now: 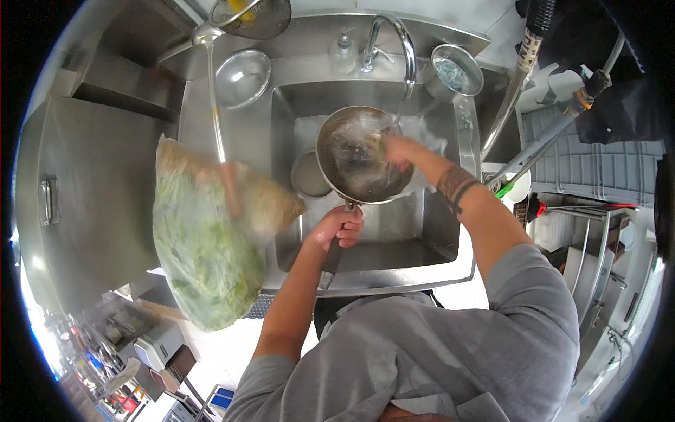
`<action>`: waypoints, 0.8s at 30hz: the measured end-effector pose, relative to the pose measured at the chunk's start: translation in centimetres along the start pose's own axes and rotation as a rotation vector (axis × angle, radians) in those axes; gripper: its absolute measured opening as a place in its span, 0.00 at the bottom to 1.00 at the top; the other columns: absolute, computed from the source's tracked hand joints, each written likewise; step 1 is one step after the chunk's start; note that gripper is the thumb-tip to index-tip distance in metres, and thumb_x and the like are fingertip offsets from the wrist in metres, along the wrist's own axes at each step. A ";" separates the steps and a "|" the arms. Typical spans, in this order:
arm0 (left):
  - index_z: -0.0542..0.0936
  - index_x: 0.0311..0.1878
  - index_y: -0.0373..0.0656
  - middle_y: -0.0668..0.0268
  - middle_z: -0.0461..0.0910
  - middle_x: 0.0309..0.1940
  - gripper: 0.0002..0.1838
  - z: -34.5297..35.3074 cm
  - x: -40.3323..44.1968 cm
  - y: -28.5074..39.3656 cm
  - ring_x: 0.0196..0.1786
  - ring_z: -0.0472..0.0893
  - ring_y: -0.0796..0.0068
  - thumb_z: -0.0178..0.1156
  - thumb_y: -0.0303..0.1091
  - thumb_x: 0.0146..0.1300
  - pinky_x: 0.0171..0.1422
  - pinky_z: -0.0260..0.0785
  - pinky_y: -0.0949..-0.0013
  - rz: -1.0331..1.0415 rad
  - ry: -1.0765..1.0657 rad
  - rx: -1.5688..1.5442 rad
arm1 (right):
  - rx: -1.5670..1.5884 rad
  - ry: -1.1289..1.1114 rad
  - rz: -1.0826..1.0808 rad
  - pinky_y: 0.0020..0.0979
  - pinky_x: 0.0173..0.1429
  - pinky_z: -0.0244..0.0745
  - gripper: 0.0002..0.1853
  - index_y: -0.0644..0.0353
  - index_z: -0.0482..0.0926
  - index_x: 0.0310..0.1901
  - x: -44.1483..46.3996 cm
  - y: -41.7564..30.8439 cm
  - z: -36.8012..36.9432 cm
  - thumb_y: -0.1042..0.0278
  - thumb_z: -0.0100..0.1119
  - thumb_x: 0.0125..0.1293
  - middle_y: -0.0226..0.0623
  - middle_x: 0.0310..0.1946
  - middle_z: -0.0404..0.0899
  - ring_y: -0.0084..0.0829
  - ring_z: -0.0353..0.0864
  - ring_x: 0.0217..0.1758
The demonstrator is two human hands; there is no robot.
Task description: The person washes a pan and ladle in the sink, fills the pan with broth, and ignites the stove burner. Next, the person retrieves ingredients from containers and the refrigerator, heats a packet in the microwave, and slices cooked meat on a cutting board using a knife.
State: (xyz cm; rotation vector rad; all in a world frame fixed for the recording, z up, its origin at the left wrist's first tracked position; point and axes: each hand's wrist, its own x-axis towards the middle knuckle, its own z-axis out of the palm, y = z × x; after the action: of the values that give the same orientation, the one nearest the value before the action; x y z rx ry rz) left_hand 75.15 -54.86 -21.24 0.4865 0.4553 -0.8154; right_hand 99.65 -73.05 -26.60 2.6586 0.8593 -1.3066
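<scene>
A round metal pan (349, 156) with a browned inside is held over the sink basin. My left hand (341, 226) is wrapped round its handle, close to the rim. Inside the pan, at its right side, is my right hand (399, 152), blurred by motion with its fingers curled; what it holds is smeared. The curved faucet (404, 42) arches over the pan, and the pan's inside looks wet. A round grey item (309, 176) shows in the basin, partly behind the pan's left edge.
Left of the sink (439, 271), a plastic bag of leafy greens (204, 253) lies on the counter under a long ladle (214, 105). Around the back stand a metal bowl (243, 77), a soap bottle (344, 53), a strainer (264, 17) and a metal container (457, 69).
</scene>
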 end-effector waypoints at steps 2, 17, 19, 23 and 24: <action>0.72 0.40 0.50 0.81 0.60 0.19 0.05 1.6 -0.2 -0.6 0.15 0.58 0.89 0.59 0.30 0.68 0.16 0.51 0.76 -0.077 0.054 0.062 | 0.111 0.451 0.022 0.45 0.45 0.83 0.12 0.61 0.86 0.38 2.6 0.5 -0.8 0.62 0.59 0.63 0.49 0.36 0.88 0.42 0.88 0.38; 0.81 0.54 0.27 0.36 0.79 0.61 0.19 5.3 1.7 4.1 0.66 0.79 0.43 0.55 0.28 0.63 0.68 0.74 0.50 0.040 0.875 1.551 | 1.672 0.451 -0.257 0.33 0.55 0.83 0.09 0.62 0.81 0.50 -9.9 1.4 -8.0 0.71 0.54 0.74 0.39 0.40 0.87 0.33 0.87 0.47; 0.81 0.53 0.26 0.37 0.81 0.59 0.19 5.7 2.9 4.0 0.66 0.80 0.43 0.55 0.28 0.63 0.68 0.74 0.49 0.078 0.872 1.553 | 1.503 0.406 -0.355 0.34 0.59 0.82 0.11 0.62 0.82 0.53 -9.3 0.3 -10.7 0.70 0.56 0.74 0.41 0.45 0.87 0.33 0.87 0.52; 0.82 0.51 0.25 0.38 0.84 0.53 0.18 8.1 3.7 4.3 0.56 0.86 0.44 0.56 0.28 0.62 0.61 0.79 0.51 0.071 0.904 1.601 | 0.654 0.165 -0.566 0.36 0.70 0.77 0.17 0.58 0.84 0.61 -9.6 -2.5 -11.8 0.64 0.60 0.75 0.40 0.61 0.84 0.32 0.83 0.64; 0.81 0.49 0.24 0.38 0.85 0.49 0.17 8.6 4.1 4.6 0.48 0.88 0.46 0.56 0.27 0.61 0.54 0.81 0.52 0.028 0.868 1.493 | 0.296 0.264 -0.622 0.38 0.73 0.73 0.16 0.53 0.86 0.59 -9.3 -2.9 -10.3 0.61 0.61 0.75 0.38 0.63 0.84 0.38 0.83 0.66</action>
State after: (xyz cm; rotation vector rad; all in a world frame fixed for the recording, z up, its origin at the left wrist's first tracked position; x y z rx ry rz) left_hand 82.84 -59.39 -15.56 2.2748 0.5568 -0.7741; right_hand 101.01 -71.88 -12.49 2.9609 1.7664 -1.2658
